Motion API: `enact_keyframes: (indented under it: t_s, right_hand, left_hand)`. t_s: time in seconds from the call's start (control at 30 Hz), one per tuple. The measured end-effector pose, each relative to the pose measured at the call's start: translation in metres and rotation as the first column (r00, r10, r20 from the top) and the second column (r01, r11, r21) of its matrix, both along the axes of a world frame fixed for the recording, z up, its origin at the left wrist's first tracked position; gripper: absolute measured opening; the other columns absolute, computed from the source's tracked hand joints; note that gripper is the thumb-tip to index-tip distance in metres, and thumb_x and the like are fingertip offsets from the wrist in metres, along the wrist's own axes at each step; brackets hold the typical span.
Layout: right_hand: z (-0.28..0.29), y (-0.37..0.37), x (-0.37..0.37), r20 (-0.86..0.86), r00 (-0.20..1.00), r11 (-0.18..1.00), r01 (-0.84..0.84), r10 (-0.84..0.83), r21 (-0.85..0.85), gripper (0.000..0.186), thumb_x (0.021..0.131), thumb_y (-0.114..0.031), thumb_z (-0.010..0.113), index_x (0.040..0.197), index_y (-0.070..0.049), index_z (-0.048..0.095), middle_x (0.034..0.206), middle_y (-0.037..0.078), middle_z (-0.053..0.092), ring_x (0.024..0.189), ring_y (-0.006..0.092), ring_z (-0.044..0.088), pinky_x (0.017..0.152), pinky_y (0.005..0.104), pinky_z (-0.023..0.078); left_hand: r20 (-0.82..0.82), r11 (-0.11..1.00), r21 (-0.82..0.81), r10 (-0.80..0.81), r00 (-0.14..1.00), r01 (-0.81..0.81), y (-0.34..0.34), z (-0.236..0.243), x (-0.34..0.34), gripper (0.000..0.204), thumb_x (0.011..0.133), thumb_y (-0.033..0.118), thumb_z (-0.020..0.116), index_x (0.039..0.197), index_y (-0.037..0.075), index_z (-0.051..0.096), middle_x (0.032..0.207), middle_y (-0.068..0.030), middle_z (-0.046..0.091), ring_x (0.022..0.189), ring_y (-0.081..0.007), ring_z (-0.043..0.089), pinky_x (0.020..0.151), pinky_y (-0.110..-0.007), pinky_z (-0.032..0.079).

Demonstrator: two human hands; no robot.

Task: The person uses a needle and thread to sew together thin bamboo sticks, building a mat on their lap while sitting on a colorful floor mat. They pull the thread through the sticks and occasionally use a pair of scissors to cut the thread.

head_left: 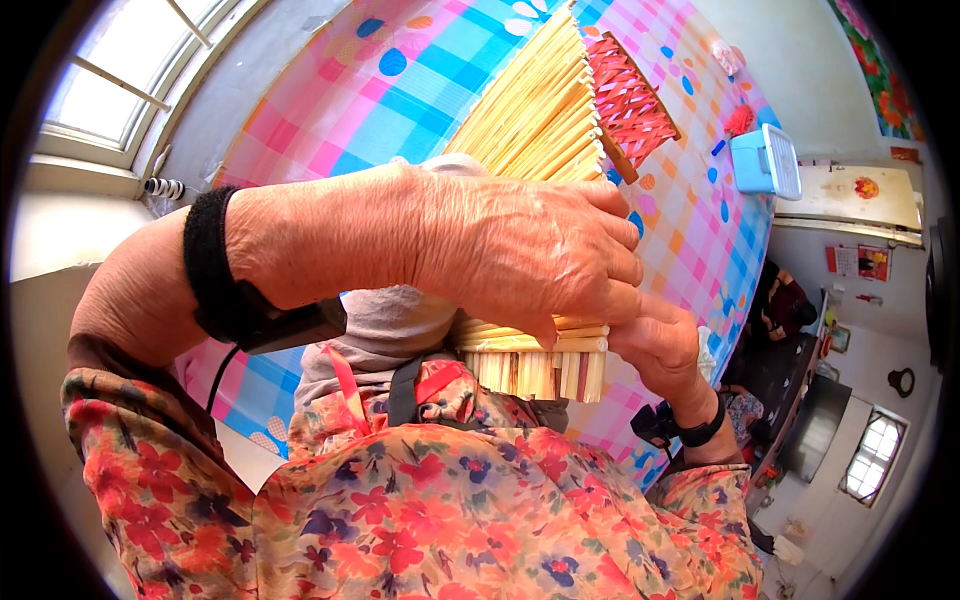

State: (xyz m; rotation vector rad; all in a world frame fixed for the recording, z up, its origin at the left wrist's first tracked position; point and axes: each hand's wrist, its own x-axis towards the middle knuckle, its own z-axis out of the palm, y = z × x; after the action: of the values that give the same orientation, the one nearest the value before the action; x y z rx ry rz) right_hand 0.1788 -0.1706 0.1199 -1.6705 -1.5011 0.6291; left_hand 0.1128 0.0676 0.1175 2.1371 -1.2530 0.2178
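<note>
A mat of pale yellow straw stalks (530, 110), laid side by side, stretches from my lap away over the checked sheet. My left hand (540, 240) reaches across it from the left, its fingers curled down at the mat's right edge and the thumb over the stalks. Just right of that edge is my right hand (660, 345), fingers bent and pressed together, meeting the left fingertips. Whatever lies between these fingertips is hidden. Nearer me, cut stalk ends (535, 375) stick out below the hands.
Beside the mat's far end lies a red lattice of strips (635, 105) between brown sticks. A light-blue plastic basket (765, 162), a red bundle (740, 120) and a blue pen-like stick (718, 147) rest on the plaid sheet (690, 215). Another person (785, 305) is at the right.
</note>
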Motion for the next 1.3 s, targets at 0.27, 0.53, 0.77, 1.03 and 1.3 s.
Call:
enact_keyframes:
  t_s: [0.27,0.53,0.77,1.03,1.3]
  right_hand:
    - [0.001,0.005,-0.001,0.101,0.994,0.995,-0.053,0.044,0.083,0.021,0.074,0.008,0.071,0.093,0.003,0.064,0.094,0.015,0.065,0.083,0.0256,0.066,0.070,0.0303,0.053]
    - [0.013,0.005,-0.016,0.194,0.980,0.999,0.053,-0.050,-0.010,0.012,0.081,-0.001,0.069,0.090,-0.001,0.061,0.089,0.015,0.064,0.076,0.0300,0.065,0.063,0.0318,0.051]
    - [0.012,0.006,-0.011,0.205,0.978,0.999,0.049,-0.045,-0.014,0.018,0.078,0.000,0.071,0.094,-0.001,0.064,0.082,0.011,0.060,0.071,0.0270,0.063,0.061,0.0321,0.050]
    - [0.010,-0.010,-0.003,0.131,0.989,0.991,0.084,-0.070,-0.105,0.022,0.081,-0.002,0.068,0.103,-0.005,0.069,0.073,0.008,0.057,0.065,0.0241,0.060,0.057,0.0324,0.046]
    - [0.012,-0.015,-0.004,-0.062,0.986,0.963,0.135,-0.153,-0.235,0.024,0.082,0.002,0.064,0.104,-0.007,0.070,0.067,0.005,0.054,0.059,0.0195,0.055,0.053,0.0301,0.044]
  left_hand:
    - [0.029,0.999,-0.036,0.014,0.999,-0.013,0.000,-0.002,-0.003,0.031,0.072,0.015,0.072,0.099,0.010,0.060,0.090,-0.0032,0.060,0.095,-0.0229,0.056,0.093,-0.040,0.037]
    - [0.020,1.000,-0.012,0.020,1.000,-0.020,0.000,-0.002,-0.003,0.027,0.070,0.018,0.074,0.092,0.010,0.061,0.090,-0.0032,0.061,0.096,-0.0229,0.056,0.093,-0.040,0.037]
    - [0.016,1.000,-0.022,0.011,1.000,-0.011,0.000,-0.001,-0.001,0.032,0.066,0.022,0.076,0.090,0.008,0.058,0.088,-0.0037,0.059,0.096,-0.0239,0.056,0.096,-0.041,0.037]
    - [0.011,0.997,-0.069,-0.027,1.000,0.027,0.002,-0.004,0.003,0.036,0.063,0.025,0.078,0.087,0.008,0.057,0.086,-0.0033,0.057,0.095,-0.0242,0.056,0.097,-0.042,0.037]
    - [-0.015,0.999,-0.018,-0.034,0.999,0.034,0.005,0.000,0.003,0.031,0.068,0.021,0.078,0.091,0.010,0.061,0.089,-0.0020,0.061,0.097,-0.0226,0.056,0.091,-0.040,0.036]
